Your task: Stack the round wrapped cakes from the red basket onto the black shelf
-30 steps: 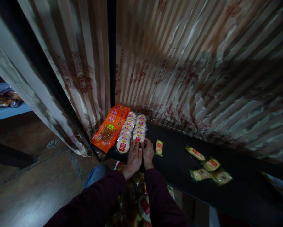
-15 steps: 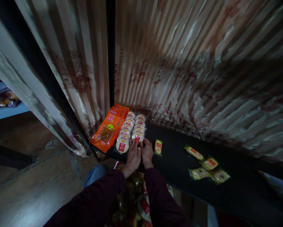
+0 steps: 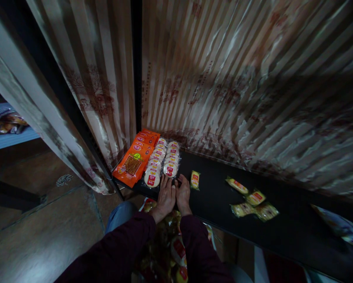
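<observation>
Two rows of clear-wrapped round white crackers with red labels lie overlapping on the black shelf (image 3: 211, 200): a left row (image 3: 154, 165) and a right row (image 3: 171, 159). My left hand (image 3: 166, 196) lies at the near end of the right row, fingers stretched forward, their tips at or just short of the front pack. Beside it, my right hand (image 3: 183, 193) rests with fingers a little bent and apart, near the same pack's right corner. Neither hand visibly grips a thing. Orange stick-snack bags (image 3: 134, 161) overlap in a row at the left.
A small yellow packet (image 3: 195, 179) lies right of my hands. Several more yellow packets (image 3: 256, 197) are further right, then a blue-white package (image 3: 341, 226). Below my arms is a container of wrapped snacks (image 3: 176, 247). A striped curtain (image 3: 223, 78) and a dark post (image 3: 137, 63) stand behind.
The view has shifted slightly, so the shelf's right side sits further left and higher. My hands stay by the right row's near end, with a little more gap to its front pack.
</observation>
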`<state>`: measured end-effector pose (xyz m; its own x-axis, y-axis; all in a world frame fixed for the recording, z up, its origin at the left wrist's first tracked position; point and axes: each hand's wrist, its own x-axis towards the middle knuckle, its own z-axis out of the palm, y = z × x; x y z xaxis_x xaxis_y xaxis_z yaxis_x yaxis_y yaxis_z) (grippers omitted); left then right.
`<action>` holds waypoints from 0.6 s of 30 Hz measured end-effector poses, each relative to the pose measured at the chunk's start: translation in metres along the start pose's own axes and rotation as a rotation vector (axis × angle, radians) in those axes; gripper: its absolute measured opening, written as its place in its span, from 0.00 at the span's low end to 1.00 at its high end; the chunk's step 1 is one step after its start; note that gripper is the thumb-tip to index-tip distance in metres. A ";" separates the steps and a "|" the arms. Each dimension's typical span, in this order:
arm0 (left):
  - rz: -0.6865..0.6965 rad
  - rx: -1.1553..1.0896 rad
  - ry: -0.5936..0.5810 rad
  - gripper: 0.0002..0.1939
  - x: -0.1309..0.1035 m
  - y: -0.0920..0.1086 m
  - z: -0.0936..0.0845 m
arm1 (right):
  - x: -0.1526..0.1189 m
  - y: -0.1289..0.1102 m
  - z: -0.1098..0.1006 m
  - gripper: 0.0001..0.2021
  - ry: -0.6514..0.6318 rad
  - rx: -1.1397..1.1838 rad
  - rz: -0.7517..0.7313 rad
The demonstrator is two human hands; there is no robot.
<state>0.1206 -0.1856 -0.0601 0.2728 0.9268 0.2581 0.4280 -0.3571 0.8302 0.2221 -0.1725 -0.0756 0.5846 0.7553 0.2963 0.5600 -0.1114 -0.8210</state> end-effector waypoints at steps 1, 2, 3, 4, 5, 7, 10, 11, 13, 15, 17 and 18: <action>0.006 0.007 0.008 0.26 -0.002 0.000 0.000 | -0.003 -0.001 -0.002 0.20 -0.001 0.000 -0.003; 0.012 0.015 0.016 0.25 -0.005 0.001 -0.001 | -0.006 -0.002 -0.003 0.20 0.000 -0.002 -0.006; 0.018 0.023 0.019 0.25 -0.007 0.001 -0.002 | -0.009 -0.003 -0.005 0.19 0.000 -0.005 -0.009; 0.024 0.031 0.018 0.24 -0.010 0.001 -0.002 | -0.013 -0.004 -0.007 0.19 -0.002 -0.010 -0.010; 0.029 0.039 0.011 0.24 -0.012 0.001 -0.004 | -0.016 -0.006 -0.010 0.18 -0.008 -0.017 -0.013; 0.038 0.054 -0.009 0.22 -0.018 0.002 -0.006 | -0.023 -0.008 -0.014 0.17 -0.030 -0.032 -0.020; 0.063 0.060 -0.040 0.20 -0.027 0.005 -0.012 | -0.034 -0.012 -0.022 0.14 -0.090 -0.043 -0.037; 0.076 0.057 -0.051 0.19 -0.030 0.006 -0.014 | -0.039 -0.013 -0.025 0.14 -0.107 -0.046 -0.043; 0.099 0.046 -0.074 0.18 -0.036 0.009 -0.017 | -0.047 -0.014 -0.031 0.14 -0.132 -0.049 -0.060; 0.107 0.034 -0.095 0.17 -0.042 0.011 -0.019 | -0.055 -0.016 -0.037 0.14 -0.145 -0.048 -0.080; 0.099 0.030 -0.114 0.17 -0.048 0.012 -0.022 | -0.064 -0.017 -0.043 0.14 -0.155 -0.050 -0.094; 0.093 0.030 -0.125 0.17 -0.051 0.012 -0.023 | -0.068 -0.017 -0.046 0.14 -0.158 -0.051 -0.098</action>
<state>0.0922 -0.2349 -0.0517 0.4165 0.8686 0.2683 0.4206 -0.4457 0.7902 0.1995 -0.2514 -0.0591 0.4288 0.8556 0.2899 0.6412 -0.0622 -0.7649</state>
